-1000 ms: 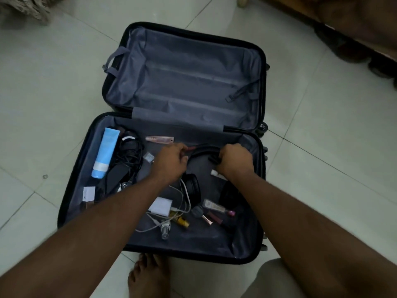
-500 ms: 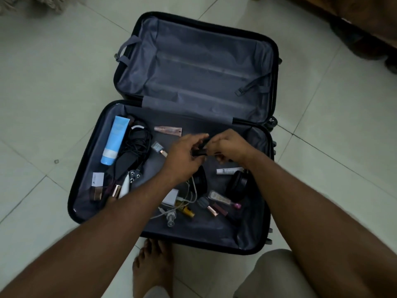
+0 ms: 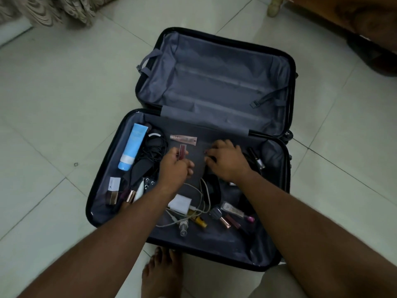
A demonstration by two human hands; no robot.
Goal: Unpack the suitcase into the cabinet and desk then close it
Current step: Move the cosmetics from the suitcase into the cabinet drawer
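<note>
The black suitcase [image 3: 103, 190] lies open on the floor tiles, its far half [image 3: 214, 87] lined in grey and bare. Small items fill the near half. My left hand [image 3: 175, 168] pinches a small maroon lip tube [image 3: 182, 152] above the lining. My right hand [image 3: 227, 163] has its fingers curled over the band of the black headphones [image 3: 213, 190], whose ear cup lies just below my wrist. A blue tube [image 3: 133, 147], black cables [image 3: 153, 149], a pink tube [image 3: 183, 139], a white charger [image 3: 180, 204] with its cable, and several cosmetics [image 3: 227, 219] lie around them.
My bare foot [image 3: 161, 274] stands on the tiles just in front of the suitcase. Dark wooden furniture [image 3: 354, 18] fills the top right corner, and patterned fabric [image 3: 53, 9] hangs at the top left. Pale floor tiles [image 3: 53, 93] surround the case.
Both hands held the headphone band a second ago. My left hand has let go of it and moved left, picking up the maroon tube; the headphones have sunk back onto the lining.
</note>
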